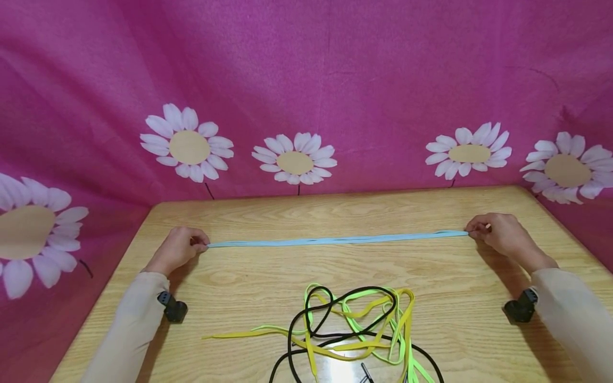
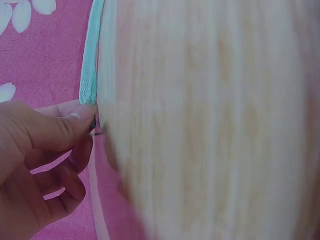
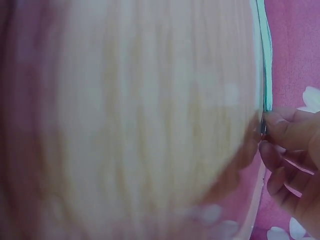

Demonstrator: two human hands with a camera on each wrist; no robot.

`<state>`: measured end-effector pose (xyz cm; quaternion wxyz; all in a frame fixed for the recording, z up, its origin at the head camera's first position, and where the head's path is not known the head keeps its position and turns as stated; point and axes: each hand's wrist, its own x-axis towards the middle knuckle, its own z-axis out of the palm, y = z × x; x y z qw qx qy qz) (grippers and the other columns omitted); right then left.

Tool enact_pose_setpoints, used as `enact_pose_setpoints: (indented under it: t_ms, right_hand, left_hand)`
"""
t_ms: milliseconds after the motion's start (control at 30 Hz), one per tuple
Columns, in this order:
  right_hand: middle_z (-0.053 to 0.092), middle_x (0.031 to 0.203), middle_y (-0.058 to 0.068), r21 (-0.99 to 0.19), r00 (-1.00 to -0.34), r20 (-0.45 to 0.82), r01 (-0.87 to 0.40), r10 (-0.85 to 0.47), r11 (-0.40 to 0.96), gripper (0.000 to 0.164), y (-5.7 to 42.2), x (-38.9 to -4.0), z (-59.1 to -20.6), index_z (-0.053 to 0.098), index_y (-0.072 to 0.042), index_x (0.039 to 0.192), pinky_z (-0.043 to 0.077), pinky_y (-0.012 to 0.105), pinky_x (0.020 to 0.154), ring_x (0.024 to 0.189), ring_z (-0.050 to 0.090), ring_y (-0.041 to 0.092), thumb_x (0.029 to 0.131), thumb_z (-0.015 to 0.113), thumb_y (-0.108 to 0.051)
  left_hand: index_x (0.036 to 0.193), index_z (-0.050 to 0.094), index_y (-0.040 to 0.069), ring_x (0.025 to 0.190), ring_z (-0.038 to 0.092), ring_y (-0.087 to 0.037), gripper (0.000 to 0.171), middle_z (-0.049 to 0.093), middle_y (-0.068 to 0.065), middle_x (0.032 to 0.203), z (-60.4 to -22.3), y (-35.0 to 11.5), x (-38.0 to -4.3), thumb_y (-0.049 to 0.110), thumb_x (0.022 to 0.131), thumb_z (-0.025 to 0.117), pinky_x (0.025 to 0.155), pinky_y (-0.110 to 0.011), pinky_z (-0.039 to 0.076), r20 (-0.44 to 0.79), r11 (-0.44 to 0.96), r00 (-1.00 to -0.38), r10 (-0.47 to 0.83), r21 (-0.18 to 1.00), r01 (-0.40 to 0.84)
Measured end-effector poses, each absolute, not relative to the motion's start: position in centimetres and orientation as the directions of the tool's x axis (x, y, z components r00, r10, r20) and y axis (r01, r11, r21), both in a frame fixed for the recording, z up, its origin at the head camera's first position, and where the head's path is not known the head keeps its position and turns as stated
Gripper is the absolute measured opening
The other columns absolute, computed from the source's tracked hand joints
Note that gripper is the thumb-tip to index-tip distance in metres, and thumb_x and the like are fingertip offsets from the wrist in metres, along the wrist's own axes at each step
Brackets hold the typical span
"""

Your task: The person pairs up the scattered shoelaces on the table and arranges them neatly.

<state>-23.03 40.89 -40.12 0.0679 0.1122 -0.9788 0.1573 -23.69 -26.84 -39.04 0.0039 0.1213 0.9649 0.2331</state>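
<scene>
A light blue lace (image 1: 335, 240) runs nearly straight across the far half of the wooden surface (image 1: 258, 276), from left to right, its strands lying side by side with narrow gaps between them. The two hands are well apart, one at each end of it. The left hand (image 1: 179, 247) pinches the left end between thumb and index finger, the other fingers curled loosely below; the right hand (image 1: 500, 231) pinches the right end in the same way. The wood is blurred in both wrist views, so it is hard to say whether the lace touches the surface or hangs just above it

On the near side, around the middle and a little to the right, lies a loose tangle: a black cord (image 1: 375, 288) in wide loops, a yellow lace (image 1: 234, 335) with one end reaching out to the left, and a bright green lace (image 1: 270, 327) winding among them. Parts of the tangle run out of view at the near edge

Both arms wear pale sleeves (image 1: 126, 319), with a small black device (image 1: 175, 310) at each wrist. Beyond the surface hangs a magenta cloth (image 1: 373, 80) printed with large white daisies (image 1: 294, 162)
</scene>
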Motion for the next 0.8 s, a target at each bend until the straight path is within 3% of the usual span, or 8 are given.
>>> enact_pose_setpoints:
  t_ms: [433, 633, 800]
  right_hand:
    - [0.062, 0.082, 0.008, -0.328, -0.974, 0.146, -0.211, -0.172, 0.921, 0.013, 40.1, -21.6, -38.8, 0.068, -0.001, 0.096, 0.046, 0.037, 0.061, 0.072, 0.058, 0.024, 0.083, 0.070, 0.001]
    - [0.062, 0.077, 0.002, -0.279, -0.902, 0.270, -0.407, -0.336, 0.870, 0.019, 36.9, -20.1, -37.6, 0.069, -0.003, 0.090, 0.046, 0.030, 0.056, 0.065, 0.055, 0.013, 0.075, 0.073, 0.008]
    - [0.061, 0.075, -0.007, -0.263, -0.822, 0.314, -0.556, -0.474, 0.789, 0.026, 34.1, -18.6, -37.6, 0.069, -0.009, 0.086, 0.046, 0.026, 0.054, 0.064, 0.051, 0.002, 0.071, 0.074, 0.012]
  left_hand:
    - [0.094, 0.068, -0.002, 0.081, 0.061, -0.030, 0.013, 0.066, -0.016, 0.089, -37.9, -26.4, -22.8, -0.009, 0.084, 0.066, 0.073, -0.045, 0.050, 0.077, 0.871, -0.976, 0.205, 0.441, 0.217]
    - [0.096, 0.068, -0.004, 0.077, 0.060, -0.028, 0.014, 0.065, -0.018, 0.094, -37.1, -24.4, -21.7, -0.008, 0.082, 0.066, 0.068, -0.042, 0.052, 0.144, 0.848, -0.954, 0.263, 0.436, 0.300]
    - [0.089, 0.070, -0.001, 0.073, 0.059, -0.022, 0.008, 0.065, -0.011, 0.087, -37.2, -21.7, -20.6, -0.005, 0.082, 0.069, 0.066, -0.037, 0.051, 0.190, 0.810, -0.907, 0.377, 0.408, 0.422]
